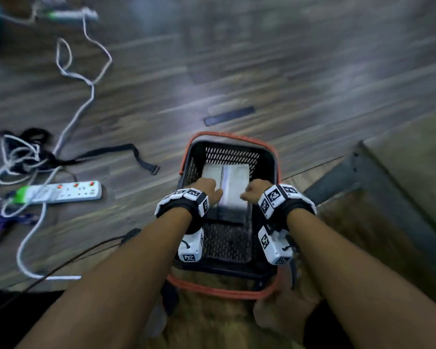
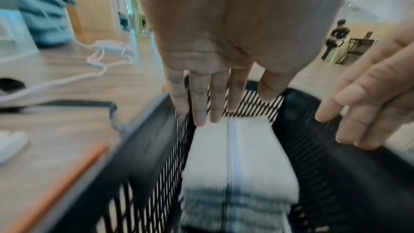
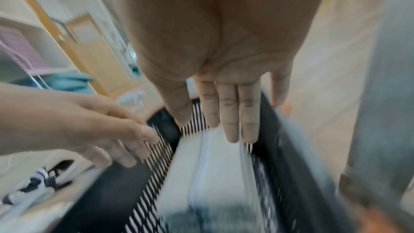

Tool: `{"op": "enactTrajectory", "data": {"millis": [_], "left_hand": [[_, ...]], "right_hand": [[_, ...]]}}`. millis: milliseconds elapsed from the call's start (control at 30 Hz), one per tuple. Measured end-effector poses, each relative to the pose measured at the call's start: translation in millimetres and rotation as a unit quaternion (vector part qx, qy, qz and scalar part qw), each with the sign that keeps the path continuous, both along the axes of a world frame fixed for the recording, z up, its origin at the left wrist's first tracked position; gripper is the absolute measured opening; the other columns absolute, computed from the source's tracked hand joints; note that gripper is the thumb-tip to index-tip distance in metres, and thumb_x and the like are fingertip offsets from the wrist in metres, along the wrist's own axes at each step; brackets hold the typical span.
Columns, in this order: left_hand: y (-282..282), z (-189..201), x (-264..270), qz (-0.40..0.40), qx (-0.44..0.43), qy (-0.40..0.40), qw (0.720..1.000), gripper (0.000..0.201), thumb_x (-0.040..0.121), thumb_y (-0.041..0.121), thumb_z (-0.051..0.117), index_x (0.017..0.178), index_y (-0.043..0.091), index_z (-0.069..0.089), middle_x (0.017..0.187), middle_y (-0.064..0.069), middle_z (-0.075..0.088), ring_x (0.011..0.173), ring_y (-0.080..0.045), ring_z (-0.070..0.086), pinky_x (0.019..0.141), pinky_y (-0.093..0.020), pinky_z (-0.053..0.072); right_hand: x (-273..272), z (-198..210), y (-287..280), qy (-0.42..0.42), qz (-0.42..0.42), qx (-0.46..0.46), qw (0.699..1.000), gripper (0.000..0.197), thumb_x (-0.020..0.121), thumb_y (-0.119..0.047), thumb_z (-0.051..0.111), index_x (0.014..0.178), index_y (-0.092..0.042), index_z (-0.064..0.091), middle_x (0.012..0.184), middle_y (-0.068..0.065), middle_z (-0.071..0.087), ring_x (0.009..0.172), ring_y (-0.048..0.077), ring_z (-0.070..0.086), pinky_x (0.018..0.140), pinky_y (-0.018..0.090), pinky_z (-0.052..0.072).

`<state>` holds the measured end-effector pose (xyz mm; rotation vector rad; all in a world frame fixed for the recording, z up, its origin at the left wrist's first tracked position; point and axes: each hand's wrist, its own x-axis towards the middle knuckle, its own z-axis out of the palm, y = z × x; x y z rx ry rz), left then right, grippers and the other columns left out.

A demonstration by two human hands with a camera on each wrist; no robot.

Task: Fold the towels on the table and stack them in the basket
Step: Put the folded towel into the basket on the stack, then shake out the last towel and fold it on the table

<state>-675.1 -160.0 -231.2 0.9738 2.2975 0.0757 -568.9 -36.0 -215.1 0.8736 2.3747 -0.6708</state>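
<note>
A black mesh basket (image 1: 269, 157) with orange handles stands on the wooden floor. Inside it lies a stack of folded white towels (image 1: 233, 182) with a striped band down the top one. My left hand (image 1: 209, 190) is over the stack's left side and my right hand (image 1: 256, 191) over its right side. In the left wrist view the left hand (image 2: 208, 105) has straight fingers and holds nothing above the towels (image 2: 237, 162). The right wrist view shows the right hand (image 3: 224, 116) equally flat and empty over the towels (image 3: 206, 174). Whether either hand touches the cloth is unclear.
A white power strip (image 1: 61, 193), looping white cables (image 1: 81, 104) and a black strap (image 1: 126, 152) lie on the floor to the left. A grey metal table leg (image 1: 363, 177) and the table top (image 1: 418, 167) stand close on the basket's right.
</note>
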Motion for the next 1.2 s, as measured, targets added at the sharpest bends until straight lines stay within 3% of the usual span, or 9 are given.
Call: {"op": "enactTrajectory", "data": {"millis": [67,167,300,533,667,867,1000,1133,1200], "left_hand": [[-4.1,55.3,6.7,-0.012,0.022,0.026,0.999,0.045,0.094,0.038,0.040,0.118,0.003,0.055,0.123,-0.016,0.058,0.109,-0.032,0.056,0.090,-0.038,0.047],[-11.1,147.3,24.2,-0.029,0.080,0.078,0.993,0.037,0.092,0.038,0.043,0.103,0.006,0.060,0.114,-0.016,0.063,0.100,-0.032,0.059,0.085,-0.037,0.049],[-34.6,262.0,62.3,-0.054,0.152,0.147,0.976,0.039,0.092,0.039,0.045,0.117,0.012,0.057,0.118,-0.011,0.062,0.109,-0.030,0.058,0.094,-0.037,0.046],[-61.9,381.5,142.7,-0.132,0.260,0.184,0.939,0.037,0.091,0.037,0.046,0.108,0.008,0.063,0.112,-0.015,0.067,0.107,-0.032,0.059,0.089,-0.034,0.049],[-62.3,412.2,192.4,-0.203,0.278,0.193,0.919,0.037,0.093,0.038,0.046,0.109,0.009,0.063,0.111,-0.014,0.067,0.105,-0.030,0.060,0.086,-0.033,0.046],[-26.4,420.0,268.5,-0.297,0.303,0.160,0.891,0.035,0.092,0.040,0.048,0.110,0.012,0.060,0.114,-0.012,0.065,0.105,-0.029,0.058,0.084,-0.032,0.043],[0.2,411.4,345.3,-0.388,0.303,0.176,0.852,0.037,0.092,0.041,0.047,0.114,0.013,0.059,0.116,-0.009,0.064,0.109,-0.027,0.056,0.086,-0.028,0.041],[14.6,401.9,436.2,-0.478,0.302,0.164,0.808,0.039,0.093,0.042,0.047,0.116,0.013,0.058,0.117,-0.008,0.063,0.112,-0.026,0.055,0.087,-0.027,0.041],[16.6,396.7,482.4,-0.523,0.310,0.146,0.780,0.040,0.093,0.043,0.046,0.116,0.012,0.058,0.119,-0.009,0.062,0.112,-0.028,0.054,0.090,-0.030,0.041]], "right_hand": [[16.7,53.4,-1.9,0.032,-0.004,0.014,0.999,0.039,0.088,-0.030,0.055,0.057,-0.008,0.045,0.059,0.007,0.043,0.059,0.024,0.047,0.052,0.027,0.031],[48.4,141.3,-8.5,0.091,-0.011,0.048,0.995,0.034,0.086,-0.028,0.058,0.056,-0.017,0.046,0.061,0.008,0.050,0.068,0.024,0.052,0.061,0.026,0.033],[92.3,250.0,-29.4,0.123,-0.007,0.117,0.985,0.035,0.087,-0.029,0.058,0.092,0.004,0.068,0.097,0.024,0.067,0.085,0.030,0.062,0.071,0.032,0.044],[186.9,378.9,-81.7,0.178,-0.041,0.222,0.958,0.045,0.090,-0.038,0.052,0.108,0.000,0.066,0.114,0.018,0.066,0.105,0.032,0.060,0.087,0.036,0.047],[243.9,395.2,-102.4,0.160,-0.090,0.245,0.952,0.045,0.091,-0.040,0.052,0.111,-0.002,0.065,0.116,0.016,0.065,0.106,0.030,0.060,0.088,0.036,0.047],[349.4,402.2,-113.5,0.130,-0.193,0.262,0.937,0.046,0.091,-0.042,0.051,0.110,-0.002,0.065,0.111,0.016,0.067,0.103,0.030,0.061,0.085,0.034,0.047],[439.8,401.0,-117.2,0.156,-0.287,0.245,0.913,0.046,0.088,-0.040,0.055,0.101,0.003,0.066,0.089,0.016,0.069,0.076,0.025,0.060,0.073,0.035,0.048],[535.4,400.1,-144.1,0.155,-0.385,0.260,0.872,0.041,0.090,-0.033,0.057,0.098,0.005,0.068,0.097,0.024,0.069,0.085,0.033,0.064,0.069,0.032,0.046],[581.1,397.3,-164.2,0.132,-0.422,0.262,0.858,0.040,0.090,-0.033,0.056,0.100,0.004,0.067,0.095,0.019,0.068,0.087,0.033,0.063,0.070,0.033,0.047]]}}
